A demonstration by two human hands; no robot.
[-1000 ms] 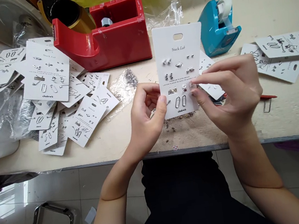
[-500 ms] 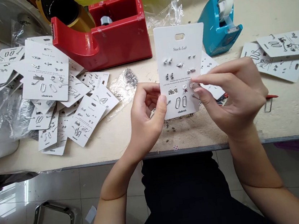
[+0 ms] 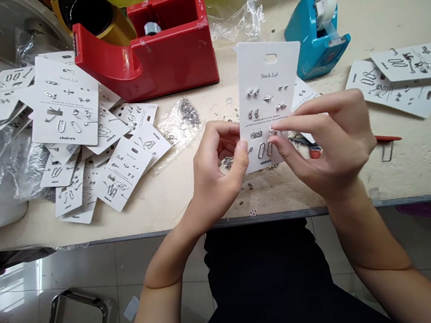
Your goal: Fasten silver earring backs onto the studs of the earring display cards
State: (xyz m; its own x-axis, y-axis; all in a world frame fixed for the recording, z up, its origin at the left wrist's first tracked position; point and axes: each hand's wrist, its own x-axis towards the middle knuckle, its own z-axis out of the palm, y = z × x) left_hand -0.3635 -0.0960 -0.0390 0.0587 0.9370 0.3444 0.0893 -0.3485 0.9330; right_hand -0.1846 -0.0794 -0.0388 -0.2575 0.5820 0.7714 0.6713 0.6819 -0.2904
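Observation:
A white earring card (image 3: 272,84) printed "Stack Lab" stands tilted in front of me, with several silver studs and two long link-shaped earrings (image 3: 265,149) on it. My left hand (image 3: 221,163) is closed on its lower left edge, the thumb in front and the fingers behind. My right hand (image 3: 325,142) reaches over the card's lower right side, with thumb and forefinger pinched at a small silver earring (image 3: 272,130). The fingertips partly cover that earring. Behind the card lie loose small metal pieces (image 3: 228,162) on the table.
Filled earring cards (image 3: 65,91) are piled at left, and more cards (image 3: 393,90) lie at right. At the back stand a red tape dispenser (image 3: 175,56) and a blue tape dispenser (image 3: 314,39). A plastic bag of small parts (image 3: 180,129) and a red-handled tool (image 3: 388,138) lie on the table.
The card has shifted slightly right and down and turned a little. My right thumb and forefinger have moved left, from the card's right edge onto the small earring.

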